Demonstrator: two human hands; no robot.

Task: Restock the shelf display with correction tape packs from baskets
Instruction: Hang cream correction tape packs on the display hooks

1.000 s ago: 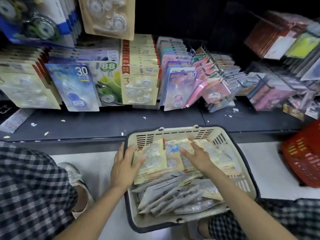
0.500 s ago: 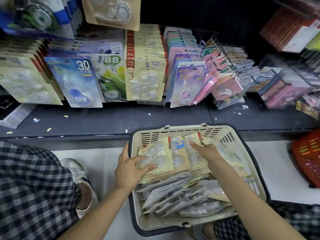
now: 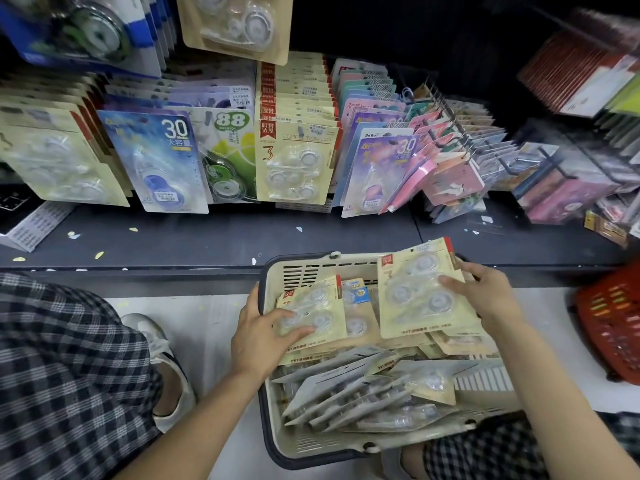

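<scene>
Where packs crowd: red basket (image 3: 613,327) rightward.

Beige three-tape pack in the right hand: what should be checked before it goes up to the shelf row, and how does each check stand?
1. Right hand grips the lifted pack: ok.
2. Pack raised above the basket contents: ok.
3. Matching beige row on the shelf: ok.
4. Left hand holds a second pack down in the basket: ok.
5. Free space on that row's hook: cannot tell.
</scene>
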